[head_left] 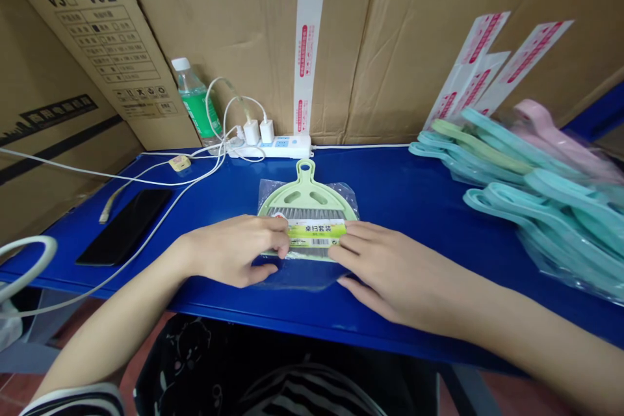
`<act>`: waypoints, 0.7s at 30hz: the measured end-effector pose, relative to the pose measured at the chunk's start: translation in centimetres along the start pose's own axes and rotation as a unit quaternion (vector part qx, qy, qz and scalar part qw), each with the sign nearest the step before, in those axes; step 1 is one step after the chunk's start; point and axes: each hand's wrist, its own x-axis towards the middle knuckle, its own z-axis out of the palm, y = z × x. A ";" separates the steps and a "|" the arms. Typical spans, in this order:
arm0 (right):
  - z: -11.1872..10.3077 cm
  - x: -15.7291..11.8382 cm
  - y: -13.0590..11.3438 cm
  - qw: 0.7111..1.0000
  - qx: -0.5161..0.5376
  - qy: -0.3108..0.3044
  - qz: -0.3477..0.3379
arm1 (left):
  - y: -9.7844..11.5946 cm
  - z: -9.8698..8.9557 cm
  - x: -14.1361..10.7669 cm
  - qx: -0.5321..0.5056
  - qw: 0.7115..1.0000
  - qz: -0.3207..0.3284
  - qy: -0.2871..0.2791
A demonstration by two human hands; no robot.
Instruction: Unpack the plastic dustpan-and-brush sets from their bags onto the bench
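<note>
A light green dustpan (322, 199) with a grey-bristled brush (312, 214) lies flat on the blue table, its looped handle pointing away from me. A clear plastic bag (297, 275) surrounds the set, and a yellow-green printed label (316, 232) crosses its middle. My left hand (238, 248) rests on the label's left end, its fingers bent and the thumb apart. On the label's right end lie the fingers of my right hand (385, 266), fairly straight, with the thumb spread below over the bag. Neither hand visibly pinches the bag.
Several bagged dustpan sets (556, 188) in turquoise, green and pink are piled at right. Behind stand a power strip (287, 146) with chargers and a green-labelled bottle (197, 104). A black phone (124, 227) and white cables lie left. Cardboard (390, 45) walls the back.
</note>
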 end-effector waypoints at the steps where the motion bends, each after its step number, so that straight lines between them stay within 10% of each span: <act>1: 0.3 0.2 -0.1 1.000 -0.010 0.010 0.006 | 0.0 -0.1 0.0 -0.003 1.000 0.000 -0.003; 21: 1.6 1.0 -0.2 0.998 -0.035 0.044 0.036 | 0.4 0.2 0.7 -0.010 1.000 -0.012 0.014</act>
